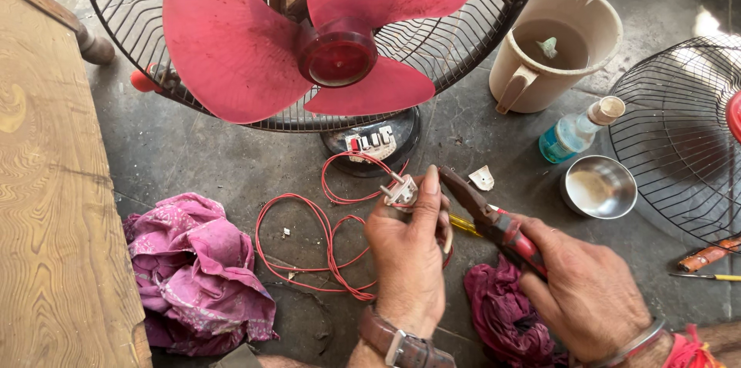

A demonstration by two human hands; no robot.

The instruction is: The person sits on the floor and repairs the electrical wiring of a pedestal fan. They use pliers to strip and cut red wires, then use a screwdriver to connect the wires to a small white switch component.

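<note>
My left hand (pixel 407 248) grips a white electrical plug (pixel 400 191) with metal pins, joined to a looped red wire (pixel 309 248) that runs to the fan's base. In my right hand (pixel 587 295) are red-handled pliers (pixel 494 221), their dark jaws reaching up to the left thumb beside the plug. A brown-strapped watch sits on the left wrist. A small white plug cover (pixel 482 177) lies on the floor just beyond the pliers. Behind it all stands a table fan with pink blades (pixel 309 36), its front grille off.
A beige jug (pixel 552 48), a small blue bottle (pixel 575 130) and a steel bowl (pixel 600 185) stand at the right, next to a loose fan grille (pixel 683 136). Pink cloths (pixel 201 271) lie on the concrete floor. A wooden tabletop (pixel 54 206) fills the left. A screwdriver (pixel 706 256) lies far right.
</note>
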